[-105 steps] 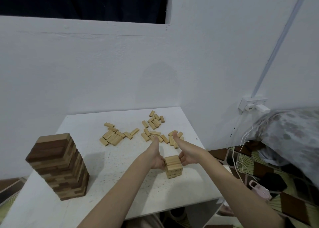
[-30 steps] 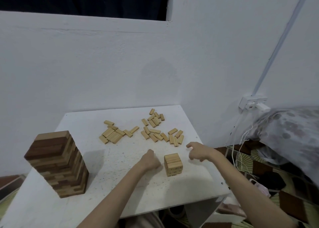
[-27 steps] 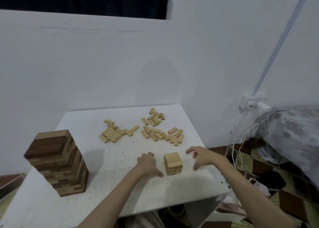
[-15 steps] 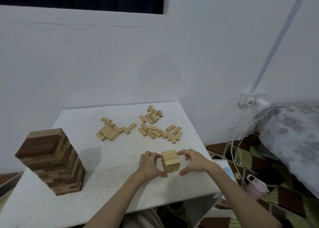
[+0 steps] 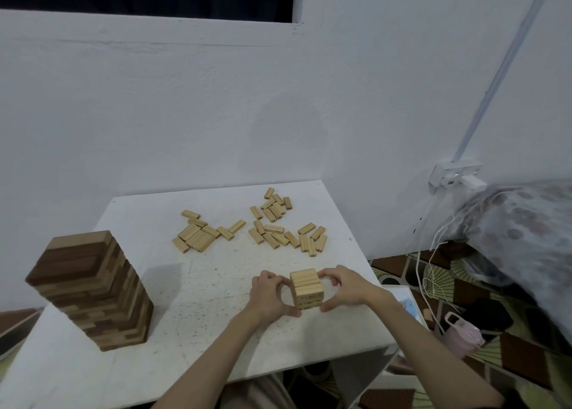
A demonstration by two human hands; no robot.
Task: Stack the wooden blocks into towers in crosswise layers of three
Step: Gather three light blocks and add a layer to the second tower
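Where hands hovered apart a second ago, left hand (image 5: 268, 295) and right hand (image 5: 344, 291) now curl around small block tower (image 5: 306, 289), squaring layers before next three.

Two towers are seen on the counter (image 5: 216, 331): one tall dark tower (image 5: 93, 291), one short light tower (image 5: 306, 289). Beyond the short tower, roughly thirty loose blocks (image 5: 272, 232) are scattered in two clusters. Two hands are counted.
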